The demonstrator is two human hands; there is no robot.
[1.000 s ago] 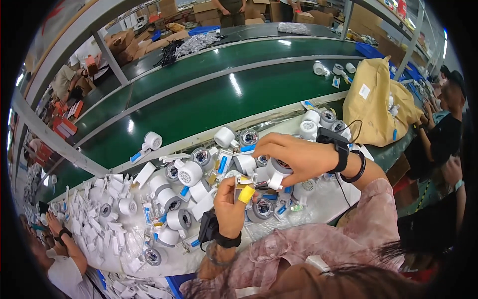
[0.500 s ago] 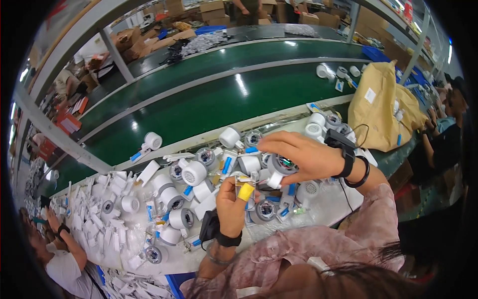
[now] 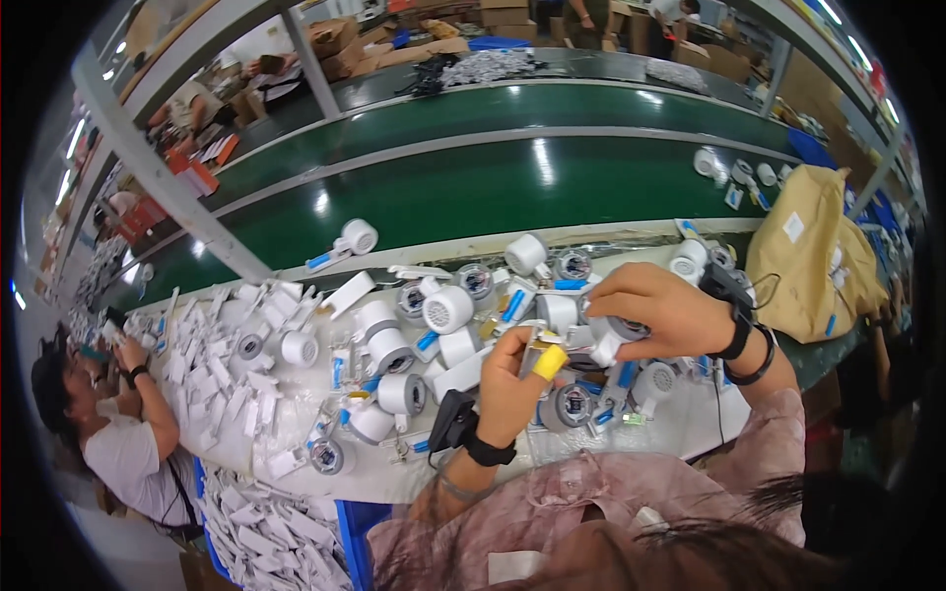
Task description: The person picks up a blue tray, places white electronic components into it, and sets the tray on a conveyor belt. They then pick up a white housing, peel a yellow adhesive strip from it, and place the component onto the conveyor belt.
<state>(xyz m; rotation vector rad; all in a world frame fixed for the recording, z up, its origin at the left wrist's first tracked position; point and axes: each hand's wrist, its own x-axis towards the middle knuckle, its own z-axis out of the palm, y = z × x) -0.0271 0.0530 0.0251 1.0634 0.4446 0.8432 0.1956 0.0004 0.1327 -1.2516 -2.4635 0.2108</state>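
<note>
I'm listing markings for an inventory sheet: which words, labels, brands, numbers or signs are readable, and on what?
No text is readable.
White label on the brown bag: any print is too small.
White round-headed unit in the right hand: no legible marking.
Cardboard boxes behind: too small to read.

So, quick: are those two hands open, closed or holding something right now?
Left hand: closed, pinching a small part, mostly hidden.
Right hand: curled, holding a white-and-grey unit.
</note>
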